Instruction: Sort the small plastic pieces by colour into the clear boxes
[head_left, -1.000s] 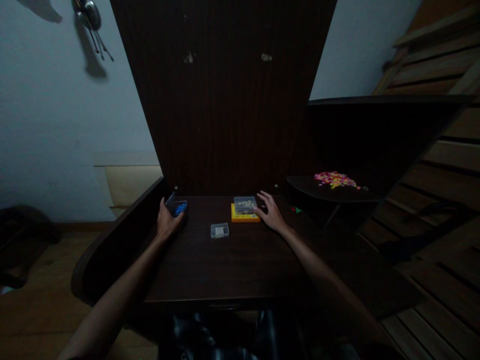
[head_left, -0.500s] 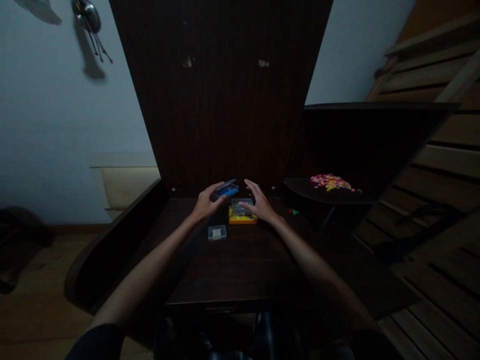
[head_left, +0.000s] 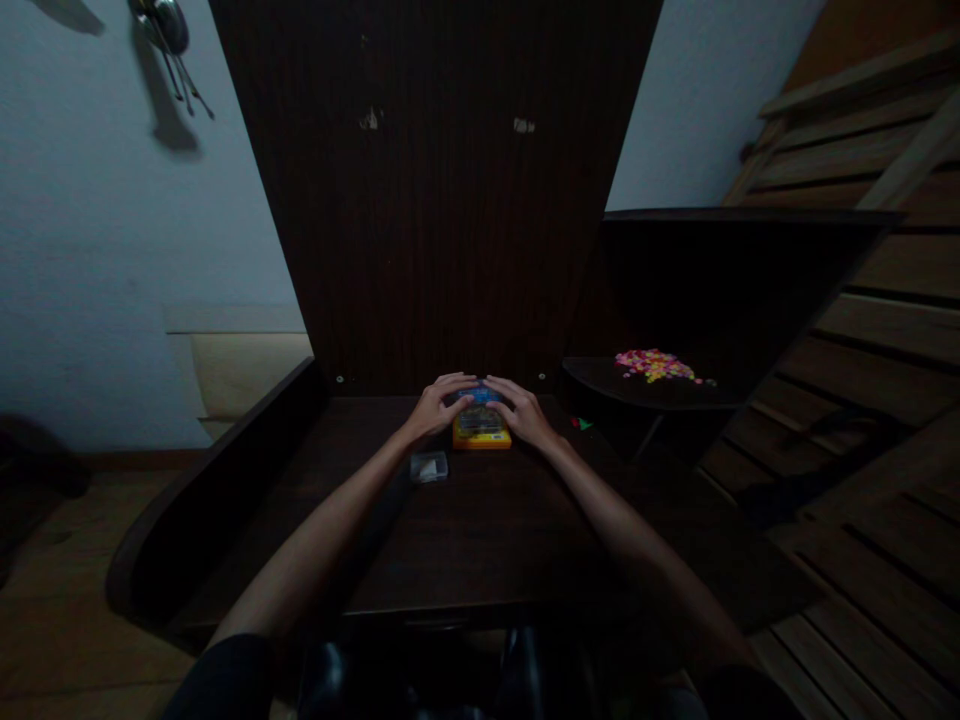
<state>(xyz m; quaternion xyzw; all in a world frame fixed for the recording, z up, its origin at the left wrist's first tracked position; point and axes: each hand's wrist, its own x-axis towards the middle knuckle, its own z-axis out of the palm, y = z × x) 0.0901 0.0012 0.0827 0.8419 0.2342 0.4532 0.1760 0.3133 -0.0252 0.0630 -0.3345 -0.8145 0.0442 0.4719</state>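
Observation:
A small clear plastic box with blue contents sits between my two hands, above a stack at the back of the dark desk. My left hand grips its left side, fingers over the far edge and thumb on the near side. On the right side, my right hand holds it in the same way. Below it are another clear box and a yellow box at the bottom. Whether the blue box rests on the stack, I cannot tell. A small clear case with something whitish inside lies nearer, left of the stack.
Colourful small pieces are heaped on a corner shelf at the right. Small green and red bits lie right of my right hand. A raised dark side panel borders the desk's left; a tall dark back panel stands behind.
My left hand has brought the blue box right and slightly down over the stack. The box's raised lid has come down. My right hand has closed onto its right side.

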